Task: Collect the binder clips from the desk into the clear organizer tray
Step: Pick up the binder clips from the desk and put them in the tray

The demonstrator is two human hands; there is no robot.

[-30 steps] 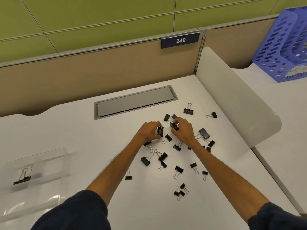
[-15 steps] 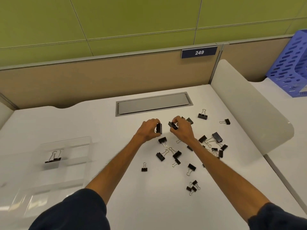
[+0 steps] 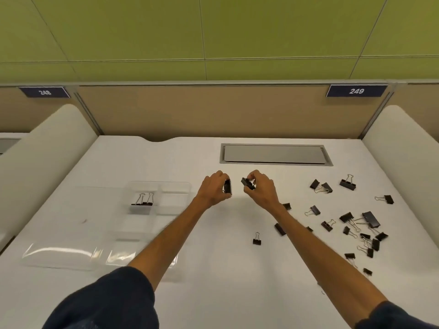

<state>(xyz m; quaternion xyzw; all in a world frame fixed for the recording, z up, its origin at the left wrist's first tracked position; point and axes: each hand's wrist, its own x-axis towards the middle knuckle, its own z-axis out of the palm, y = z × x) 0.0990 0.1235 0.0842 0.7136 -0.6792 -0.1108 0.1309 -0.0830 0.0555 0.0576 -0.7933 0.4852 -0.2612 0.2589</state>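
Just in front of the grey cable hatch [image 3: 275, 154], the left hand [image 3: 215, 189] is pinching a black binder clip [image 3: 228, 186] upright, while the right hand [image 3: 260, 189] is gripping a second clip [image 3: 248, 183] at a tilt. Left of the hatch, the clear organizer tray [image 3: 164, 182] is holding a wire-looped clip [image 3: 142, 201]. Right of the hatch and nearer the person, loose clips [image 3: 371, 219] are lying scattered on the smooth white desk [image 3: 237, 281].

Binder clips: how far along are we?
Early. Done: a single stored clip lies in the clear organizer tray. In hand: left hand pinches a black clip, right hand a second clip, both right of the tray. Left: loose clips, well over a dozen, scattered on the desk.
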